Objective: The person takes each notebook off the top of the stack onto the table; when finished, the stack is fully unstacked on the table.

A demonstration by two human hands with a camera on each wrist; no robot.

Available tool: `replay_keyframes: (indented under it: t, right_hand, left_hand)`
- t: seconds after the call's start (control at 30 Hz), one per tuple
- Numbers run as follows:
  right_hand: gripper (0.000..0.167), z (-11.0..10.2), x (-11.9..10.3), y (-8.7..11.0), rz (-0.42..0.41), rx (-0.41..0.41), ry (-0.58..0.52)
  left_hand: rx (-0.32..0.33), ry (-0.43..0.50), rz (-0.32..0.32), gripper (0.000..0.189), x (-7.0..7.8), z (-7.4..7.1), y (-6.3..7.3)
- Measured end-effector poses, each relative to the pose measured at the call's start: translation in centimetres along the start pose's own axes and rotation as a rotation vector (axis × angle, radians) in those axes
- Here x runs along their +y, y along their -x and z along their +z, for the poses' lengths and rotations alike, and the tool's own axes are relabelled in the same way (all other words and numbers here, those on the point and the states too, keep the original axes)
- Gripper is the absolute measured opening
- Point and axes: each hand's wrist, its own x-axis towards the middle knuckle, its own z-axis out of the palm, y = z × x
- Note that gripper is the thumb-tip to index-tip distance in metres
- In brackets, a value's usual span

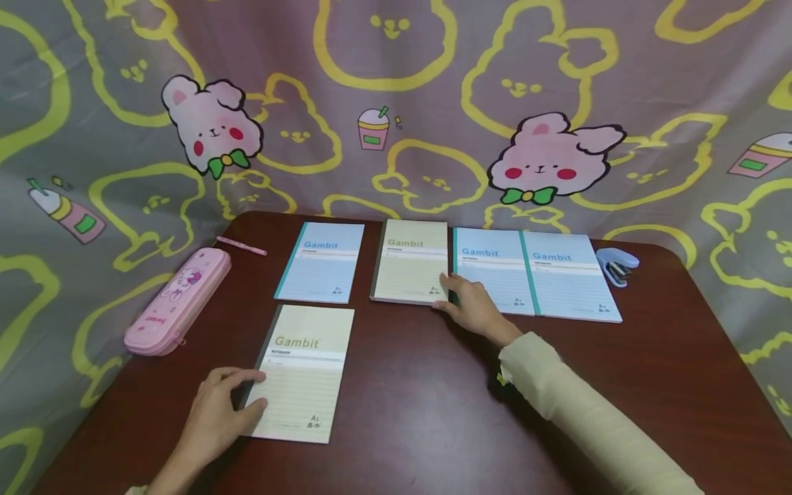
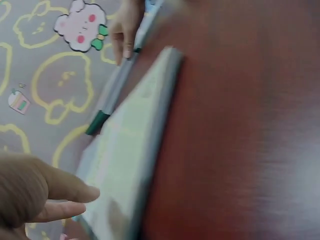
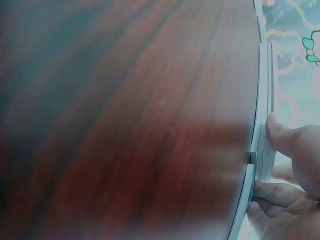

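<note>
Right hand (image 1: 475,304): thumb and fingers pinching near right corner of a cream, grey-spined paper notebook (image 1: 411,265), far edge of dark red-brown desk (image 1: 445,405), between blue, green-spined notebooks (image 1: 324,268). Left hand (image 1: 213,414): thumb and fingers spread, at left side of second cream, grey-spined notebook (image 1: 309,385), nearer desk's front left corner.

Table (image 1: 433,412): dark reddish brown
Far cream notebook (image 1: 405,275), twelve o'clock from the table's middle: grey spine, olive lettering, white band
Near cream notebook (image 1: 303,395), nine o'clock: matching colours, ruled lines
Blue notebooks (image 1: 320,275), ten and two o'clock: teal spines, blue lettering, white bands
Pencil case (image 1: 178,301), nine o'clock: pink, cartoon print
Pen (image 1: 243,246), ten o'clock: pink
Stapler (image 1: 621,257), two o'clock: pale blue-violet
Right sleeve (image 1: 594,405): beige
Backdrop (image 1: 427,192): greyish pink, yellow animal outlines, pink rabbits, green bows
</note>
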Motion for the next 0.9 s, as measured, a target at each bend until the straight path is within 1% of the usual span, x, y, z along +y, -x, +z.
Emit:
replay_keyframes:
  t: [0.1, 0.17, 0.2, 0.27, 0.4, 0.47, 0.5, 0.6, 0.7, 0.77, 0.83, 0.9]
  right_hand:
    - [0.064, -0.2, 0.0, -0.1, 0.002, 0.002, 0.005]
    - [0.064, -0.4, 0.0, -0.1, 0.002, 0.008, 0.013]
    - [0.063, -0.4, 0.0, -0.2, 0.001, 0.012, 0.017]
    - [0.063, -0.4, 0.0, -0.3, 0.002, 0.012, 0.016]
    - [0.064, -0.4, -0.1, -0.5, 0.006, -0.009, 0.008]
    - [0.064, -0.3, -0.1, -0.5, 0.019, -0.012, 0.007]
    - [0.064, -0.3, -0.1, -0.5, 0.024, -0.013, 0.007]
    - [0.064, -0.2, 0.0, -0.6, 0.034, -0.018, 0.005]
    - [0.065, -0.2, -0.1, -0.6, 0.04, -0.033, -0.006]
    - [0.065, -0.1, -0.1, -0.5, 0.048, -0.04, -0.009]
    - [0.065, -0.1, -0.1, -0.5, 0.057, -0.041, -0.009]
    - [0.066, -0.1, -0.2, -0.4, 0.06, -0.04, -0.007]
  left_hand:
    - [0.049, 0.017, 0.071, 0.04, 1.1, -0.7, -1.7]
    - [0.083, 0.048, 0.124, 0.047, 2.3, -1.0, -3.2]
    - [0.085, 0.073, 0.141, 0.051, 3.1, -1.2, -4.0]
    - [0.064, 0.136, 0.156, 0.062, 4.7, -1.4, -5.7]
    - [-0.022, 0.28, 0.15, 0.08, 8.4, -1.1, -9.1]
    - [-0.082, 0.337, 0.156, 0.087, 10.1, -0.4, -10.8]
    - [-0.115, 0.35, 0.166, 0.09, 10.9, 0.0, -11.7]
    - [-0.225, 0.35, 0.182, 0.102, 12.7, 1.5, -14.2]
    - [-0.306, 0.298, 0.175, 0.111, 13.7, 3.2, -16.4]
    - [-0.346, 0.267, 0.159, 0.114, 14.0, 4.4, -17.5]
    - [-0.375, 0.254, 0.146, 0.117, 14.3, 5.7, -18.3]
    - [-0.395, 0.243, 0.137, 0.119, 14.6, 7.0, -18.6]
